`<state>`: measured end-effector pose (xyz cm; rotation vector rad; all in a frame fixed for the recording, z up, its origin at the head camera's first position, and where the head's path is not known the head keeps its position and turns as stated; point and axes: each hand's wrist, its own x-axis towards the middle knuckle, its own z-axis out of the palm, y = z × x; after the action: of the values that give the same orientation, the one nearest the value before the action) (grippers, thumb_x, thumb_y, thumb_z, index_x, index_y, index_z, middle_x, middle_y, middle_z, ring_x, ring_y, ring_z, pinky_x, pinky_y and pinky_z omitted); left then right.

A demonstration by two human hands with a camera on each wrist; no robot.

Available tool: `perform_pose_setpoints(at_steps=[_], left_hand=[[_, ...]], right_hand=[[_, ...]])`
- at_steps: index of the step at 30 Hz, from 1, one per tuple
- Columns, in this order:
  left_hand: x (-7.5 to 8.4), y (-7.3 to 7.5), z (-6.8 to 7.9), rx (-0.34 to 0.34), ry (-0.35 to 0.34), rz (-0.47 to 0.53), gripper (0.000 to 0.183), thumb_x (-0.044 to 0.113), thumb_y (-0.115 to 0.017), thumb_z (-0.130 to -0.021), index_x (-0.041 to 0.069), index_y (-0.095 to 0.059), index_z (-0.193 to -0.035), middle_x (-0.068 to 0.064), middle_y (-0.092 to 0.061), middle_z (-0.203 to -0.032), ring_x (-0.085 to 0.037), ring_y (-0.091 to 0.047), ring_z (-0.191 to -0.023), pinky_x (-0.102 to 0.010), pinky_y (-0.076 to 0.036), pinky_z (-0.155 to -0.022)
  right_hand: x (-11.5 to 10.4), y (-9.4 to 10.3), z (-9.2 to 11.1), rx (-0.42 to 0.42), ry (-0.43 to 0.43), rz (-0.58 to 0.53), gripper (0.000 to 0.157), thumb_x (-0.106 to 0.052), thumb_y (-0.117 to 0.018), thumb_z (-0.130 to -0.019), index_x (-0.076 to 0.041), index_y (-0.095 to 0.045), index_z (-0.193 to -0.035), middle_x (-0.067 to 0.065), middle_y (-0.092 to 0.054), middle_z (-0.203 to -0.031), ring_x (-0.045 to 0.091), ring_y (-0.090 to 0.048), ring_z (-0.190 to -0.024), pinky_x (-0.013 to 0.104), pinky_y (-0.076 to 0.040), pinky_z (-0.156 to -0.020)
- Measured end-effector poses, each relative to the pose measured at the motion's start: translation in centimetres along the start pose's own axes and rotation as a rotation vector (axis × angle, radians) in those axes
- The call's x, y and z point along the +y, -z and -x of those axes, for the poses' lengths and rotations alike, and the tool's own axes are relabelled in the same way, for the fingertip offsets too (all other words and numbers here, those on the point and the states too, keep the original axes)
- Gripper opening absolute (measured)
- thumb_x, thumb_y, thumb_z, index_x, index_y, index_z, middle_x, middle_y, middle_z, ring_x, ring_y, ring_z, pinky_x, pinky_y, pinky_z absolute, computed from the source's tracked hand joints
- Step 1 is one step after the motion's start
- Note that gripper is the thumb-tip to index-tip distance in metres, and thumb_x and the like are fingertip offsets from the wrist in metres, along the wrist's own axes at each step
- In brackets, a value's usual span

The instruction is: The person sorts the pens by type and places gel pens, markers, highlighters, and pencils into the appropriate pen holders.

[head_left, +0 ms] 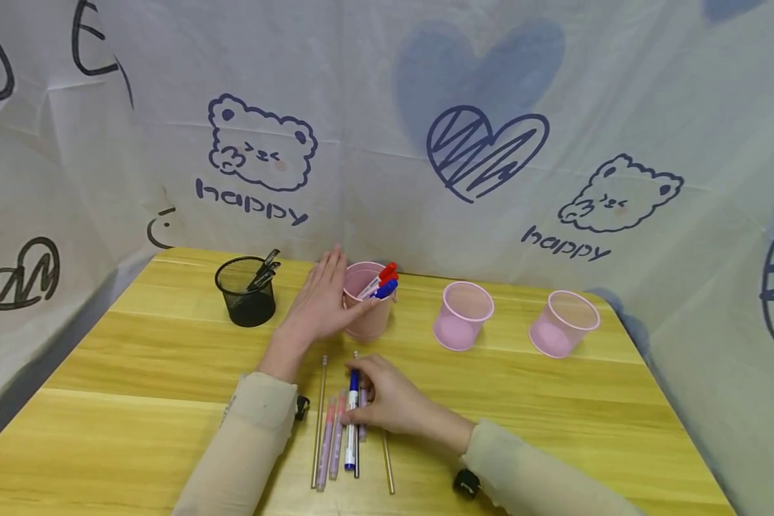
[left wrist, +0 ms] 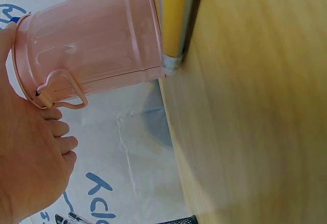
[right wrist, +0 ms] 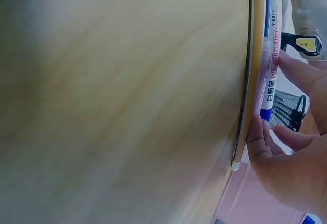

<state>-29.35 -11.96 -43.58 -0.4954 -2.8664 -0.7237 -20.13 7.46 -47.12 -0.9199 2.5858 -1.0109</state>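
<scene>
Currently, left hand [head_left: 319, 299]: centre of the head frame, fingers extended along the left side of the pink bucket [head_left: 366, 326], thumb laid against its front rim.
Right hand [head_left: 396, 403]: lower centre, fingers curled, pinching the blue-capped marker [head_left: 351, 438].
Marker position: lower centre, cap toward top of frame; "WHITEBOARD" lettering legible in right wrist view.
Beside marker: purple pens [head_left: 325, 448] just left, one pencil [head_left: 319, 430] farther left, another pencil [head_left: 388, 467] to the right.
Bucket contents: red markers [head_left: 390, 270] and a blue marker [head_left: 385, 289], leaning on right rim.
Left of bucket: black mesh holder [head_left: 251, 307], pens inside.
Right of centre: two pink cups [head_left: 458, 331].
</scene>
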Motion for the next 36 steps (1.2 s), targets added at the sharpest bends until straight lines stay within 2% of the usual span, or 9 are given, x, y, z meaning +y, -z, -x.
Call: perform_pose_setpoints(at_steps=[3, 7, 14, 18, 24, 32, 36], left_hand=[[0.0, -0.1, 0.0, 0.001, 0.0, -0.001, 0.111, 0.075, -0.05, -0.096, 0.001, -0.006, -0.166, -0.015, 0.002, -0.175, -0.033, 0.001, -0.161, -0.047, -0.004, -0.131], [0.0, -0.1, -0.1, 0.003, 0.0, 0.003, 0.111, 0.075, -0.05, -0.096, 0.001, -0.006, -0.166, -0.015, 0.002, -0.175, -0.033, 0.001, -0.161, -0.048, -0.005, -0.131], [-0.1, -0.2, -0.1, 0.001, 0.011, 0.009, 0.112, 0.076, -0.051, -0.094, 0.003, -0.006, -0.167, -0.014, 0.002, -0.175, -0.033, 0.002, -0.161, -0.048, -0.004, -0.131], [0.0, -0.2, -0.1, 0.006, 0.011, 0.01, 0.111, 0.074, -0.051, -0.095, 0.003, -0.006, -0.167, -0.014, 0.001, -0.175, -0.033, 0.0, -0.161, -0.048, -0.004, -0.131], [0.2, -0.1, -0.1, 0.011, 0.01, -0.001, 0.11, 0.073, -0.052, -0.096, 0.002, -0.006, -0.166, -0.015, -0.001, -0.175, -0.036, -0.004, -0.161, -0.048, -0.005, -0.131], [0.2, -0.1, 0.0, 0.017, 0.007, -0.006, 0.109, 0.072, -0.052, -0.096, 0.001, -0.007, -0.166, -0.016, -0.001, -0.175, -0.035, -0.003, -0.161, -0.05, -0.007, -0.131], [0.4, -0.1, 0.0, 0.016, 0.012, -0.003, 0.109, 0.072, -0.051, -0.096, 0.001, -0.008, -0.166, -0.016, -0.001, -0.175, -0.036, -0.003, -0.161, -0.05, -0.007, -0.131]], right_hand=[[-0.1, 0.0, 0.1, 0.018, 0.005, -0.045, 0.083, -0.024, -0.094, -0.078, 0.001, -0.053, -0.147, 0.005, -0.058, -0.115, 0.016, -0.056, -0.093, 0.022, -0.053, -0.079], [-0.3, 0.0, 0.1, 0.036, -0.003, -0.123, 0.079, -0.012, -0.092, -0.079, 0.0, -0.052, -0.147, 0.006, -0.057, -0.115, 0.017, -0.061, -0.091, 0.024, -0.058, -0.079], [-0.6, 0.0, 0.2, 0.056, -0.015, -0.272, 0.078, 0.003, -0.087, -0.08, 0.0, -0.05, -0.149, 0.012, -0.054, -0.134, 0.016, -0.065, -0.093, 0.023, -0.061, -0.08], [-0.8, 0.0, 0.4, 0.076, 0.003, -0.356, 0.079, 0.009, -0.085, -0.078, 0.001, -0.05, -0.148, 0.014, -0.054, -0.137, 0.017, -0.068, -0.094, 0.025, -0.063, -0.081], [-1.1, 0.2, 0.8, 0.109, 0.024, -0.419, 0.076, 0.011, -0.086, -0.077, -0.001, -0.052, -0.145, 0.015, -0.055, -0.135, 0.021, -0.07, -0.094, 0.028, -0.063, -0.081], [-1.5, 1.1, 1.7, 0.177, 0.015, -0.572, 0.068, 0.013, -0.079, -0.084, -0.002, -0.051, -0.144, 0.026, -0.063, -0.116, 0.024, -0.072, -0.094, 0.03, -0.063, -0.084], [-1.7, 1.8, 2.1, 0.233, 0.06, -0.63, 0.064, 0.014, -0.075, -0.086, 0.001, -0.05, -0.144, 0.026, -0.061, -0.13, 0.028, -0.07, -0.101, 0.033, -0.063, -0.087]])
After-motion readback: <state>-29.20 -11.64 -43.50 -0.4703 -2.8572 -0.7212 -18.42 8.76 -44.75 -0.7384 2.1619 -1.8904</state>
